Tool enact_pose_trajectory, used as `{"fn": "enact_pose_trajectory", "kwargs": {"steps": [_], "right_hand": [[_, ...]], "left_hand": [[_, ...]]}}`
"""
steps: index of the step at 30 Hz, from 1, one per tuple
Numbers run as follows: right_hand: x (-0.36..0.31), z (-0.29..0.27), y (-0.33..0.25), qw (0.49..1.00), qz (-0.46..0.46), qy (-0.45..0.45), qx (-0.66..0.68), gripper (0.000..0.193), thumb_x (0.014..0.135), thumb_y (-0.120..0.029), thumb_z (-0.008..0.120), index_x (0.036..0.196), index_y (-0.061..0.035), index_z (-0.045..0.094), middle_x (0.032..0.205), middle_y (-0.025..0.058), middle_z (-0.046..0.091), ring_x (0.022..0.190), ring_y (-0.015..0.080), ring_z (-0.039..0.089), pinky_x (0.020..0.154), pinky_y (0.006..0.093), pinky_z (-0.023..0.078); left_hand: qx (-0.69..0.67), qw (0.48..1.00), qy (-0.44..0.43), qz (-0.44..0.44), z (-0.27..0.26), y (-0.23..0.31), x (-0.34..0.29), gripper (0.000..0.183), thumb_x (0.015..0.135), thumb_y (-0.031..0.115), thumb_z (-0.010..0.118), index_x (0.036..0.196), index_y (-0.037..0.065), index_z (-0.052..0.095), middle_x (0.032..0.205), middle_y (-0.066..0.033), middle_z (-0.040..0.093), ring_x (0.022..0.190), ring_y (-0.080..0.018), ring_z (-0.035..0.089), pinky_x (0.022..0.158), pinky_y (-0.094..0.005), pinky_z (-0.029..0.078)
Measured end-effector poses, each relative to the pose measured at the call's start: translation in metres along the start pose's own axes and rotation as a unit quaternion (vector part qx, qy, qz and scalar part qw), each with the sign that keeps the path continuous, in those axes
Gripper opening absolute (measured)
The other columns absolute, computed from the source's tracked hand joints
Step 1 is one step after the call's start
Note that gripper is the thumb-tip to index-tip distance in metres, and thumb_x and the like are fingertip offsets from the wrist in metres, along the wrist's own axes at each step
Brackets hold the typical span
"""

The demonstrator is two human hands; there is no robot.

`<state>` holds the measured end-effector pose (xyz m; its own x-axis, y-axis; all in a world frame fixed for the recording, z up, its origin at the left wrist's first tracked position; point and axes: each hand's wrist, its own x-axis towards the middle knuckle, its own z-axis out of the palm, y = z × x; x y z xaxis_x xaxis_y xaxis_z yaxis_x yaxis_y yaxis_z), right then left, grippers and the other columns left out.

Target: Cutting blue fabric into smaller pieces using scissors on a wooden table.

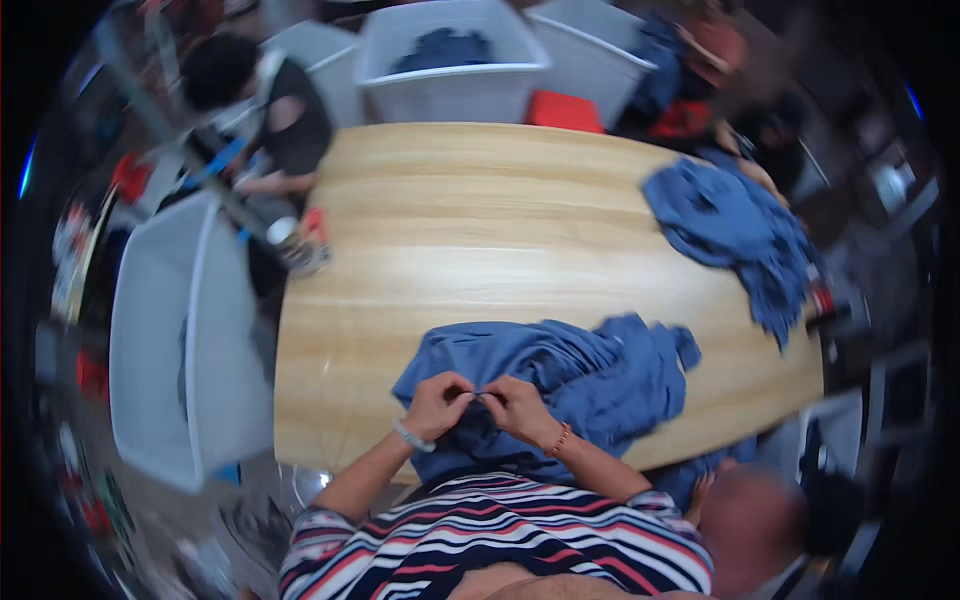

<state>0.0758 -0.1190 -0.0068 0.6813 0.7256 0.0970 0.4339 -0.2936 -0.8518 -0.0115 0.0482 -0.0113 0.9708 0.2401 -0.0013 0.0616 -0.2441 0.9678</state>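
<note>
A crumpled blue garment [600, 385] lies on the near edge of the wooden table [480, 220]. My left hand [438, 406] and my right hand [518, 412] meet over its left part, fingertips nearly touching. Each hand pinches a small bit of dark blue fabric between thumb and fingers. Folds hide what kind of garment it is, and the detail at my fingertips is too small to make out.
A second blue garment pile [715, 220] hangs over the table's right edge, beside another person. White bins stand at the left [200, 340] and far side [450, 75]. A red object [565, 112] sits at the far edge. Other people are at left and lower right.
</note>
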Motion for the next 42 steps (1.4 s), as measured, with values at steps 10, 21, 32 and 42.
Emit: {"fn": "enact_pose_trajectory", "kwargs": {"steps": [10,21,32,42], "right_hand": [[0.003,-0.015,0.000,0.993,-0.070,0.084,-0.034,0.010,0.076,-0.009,0.064,0.082,-0.0034,0.057,0.079,0.0136,0.056,0.071,0.0334,0.060,0.061,0.0394,0.049],[0.006,-0.038,0.019,0.995,-0.023,0.096,-0.015,0.023,0.079,-0.024,0.071,0.081,-0.0040,0.061,0.072,0.0126,0.058,0.070,0.0308,0.062,0.062,0.0365,0.049],[0.018,-0.026,-0.006,0.990,0.002,-0.061,0.129,0.030,0.078,-0.009,0.059,0.107,0.0000,0.063,0.098,0.0167,0.064,0.087,0.0317,0.063,0.076,0.0367,0.049],[0.017,-0.030,-0.009,0.987,-0.029,-0.017,0.159,0.012,0.074,-0.005,0.068,0.085,-0.0015,0.068,0.077,0.0132,0.064,0.070,0.0270,0.063,0.064,0.0319,0.049]], "left_hand": [[0.051,0.995,0.079,0.042,0.032,0.003,0.006,0.011,0.077,-0.003,0.062,0.087,0.001,0.061,0.079,-0.0067,0.060,0.063,-0.0123,0.057,0.056,-0.0233,0.045],[0.205,0.956,0.059,0.202,-0.012,-0.012,0.019,0.014,0.072,-0.004,0.054,0.078,0.004,0.064,0.072,-0.0075,0.059,0.064,-0.0174,0.053,0.060,-0.0274,0.042],[-0.036,0.999,-0.005,-0.020,0.007,0.017,0.021,0.013,0.081,-0.004,0.048,0.087,0.000,0.058,0.074,0.0013,0.055,0.067,-0.0072,0.050,0.061,-0.0196,0.040],[0.158,0.984,-0.078,0.031,-0.012,0.028,0.019,0.011,0.074,0.002,0.063,0.085,0.002,0.063,0.076,-0.0140,0.061,0.070,-0.0281,0.062,0.064,-0.0322,0.048]]}}
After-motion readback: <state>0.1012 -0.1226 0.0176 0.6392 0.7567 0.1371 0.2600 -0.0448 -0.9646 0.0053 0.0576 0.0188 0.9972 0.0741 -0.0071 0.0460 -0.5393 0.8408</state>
